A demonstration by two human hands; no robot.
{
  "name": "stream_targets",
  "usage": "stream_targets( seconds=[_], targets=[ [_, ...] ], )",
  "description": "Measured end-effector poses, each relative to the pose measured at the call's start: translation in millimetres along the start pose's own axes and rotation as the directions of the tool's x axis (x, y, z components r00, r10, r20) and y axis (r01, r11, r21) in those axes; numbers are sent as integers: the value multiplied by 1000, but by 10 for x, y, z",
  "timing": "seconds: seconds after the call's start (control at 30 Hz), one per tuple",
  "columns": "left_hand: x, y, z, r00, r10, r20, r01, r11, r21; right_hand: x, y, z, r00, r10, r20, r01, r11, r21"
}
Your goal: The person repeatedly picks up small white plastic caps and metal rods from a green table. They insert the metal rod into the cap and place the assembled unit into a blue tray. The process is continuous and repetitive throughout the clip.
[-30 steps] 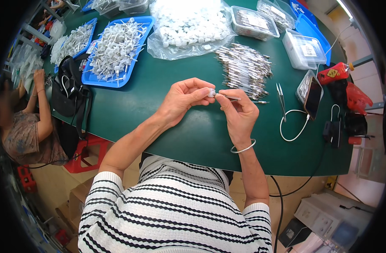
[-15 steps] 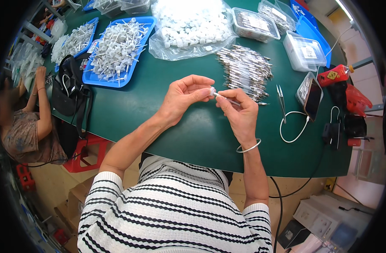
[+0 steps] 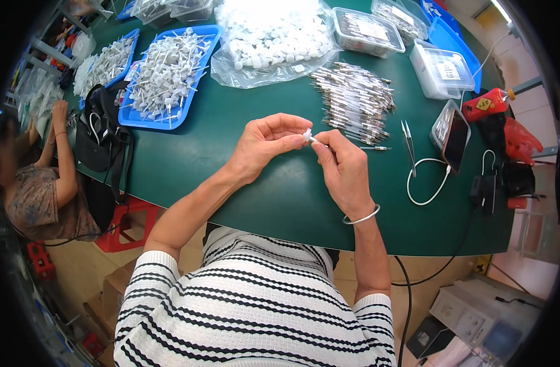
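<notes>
My left hand (image 3: 260,147) pinches a small white plastic cap (image 3: 307,135) between thumb and fingertips, above the near middle of the table. Just to its right, my right hand (image 3: 346,174) has thumb and forefinger closed on a thin metal rod (image 3: 315,140). The rod's left end meets the cap; how far it sits inside cannot be made out, and my fingers hide most of its length. Beyond my hands lies a heap of slim metal rods (image 3: 356,101). A clear bag (image 3: 246,77) of loose white caps is spread left of that heap.
At the left, a blue tray (image 3: 135,121) holds white caps with rods in them, beside a black bag (image 3: 93,144). To the right are tweezers (image 3: 409,147), a phone (image 3: 455,144) on a white cable, lidded plastic boxes (image 3: 442,72) and a red bottle (image 3: 485,105). Another person (image 3: 44,183) sits at far left.
My right hand has turned and its fingers have closed in nearer to the white cap, covering more of the rod. The left hand stays almost in place.
</notes>
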State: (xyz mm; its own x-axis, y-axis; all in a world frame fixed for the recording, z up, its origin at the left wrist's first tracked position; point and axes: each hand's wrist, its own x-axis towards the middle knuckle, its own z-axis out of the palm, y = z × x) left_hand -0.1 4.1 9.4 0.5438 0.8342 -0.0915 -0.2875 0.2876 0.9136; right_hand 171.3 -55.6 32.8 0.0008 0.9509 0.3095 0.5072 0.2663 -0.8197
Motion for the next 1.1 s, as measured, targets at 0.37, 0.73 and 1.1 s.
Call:
stream_targets(
  seconds=[0.37,0.73,1.1],
  targets=[
    [-10,14,-30,995,-74,69,78,995,-55,-12,16,-51,999,17,48,-18,1000,23],
    [-35,28,55,996,84,12,-84,996,16,-1,66,55,999,-10,-44,15,993,114],
    [-56,22,51,974,187,130,-198,977,77,-32,176,-76,961,145,235,-243,849,470]
  ],
)
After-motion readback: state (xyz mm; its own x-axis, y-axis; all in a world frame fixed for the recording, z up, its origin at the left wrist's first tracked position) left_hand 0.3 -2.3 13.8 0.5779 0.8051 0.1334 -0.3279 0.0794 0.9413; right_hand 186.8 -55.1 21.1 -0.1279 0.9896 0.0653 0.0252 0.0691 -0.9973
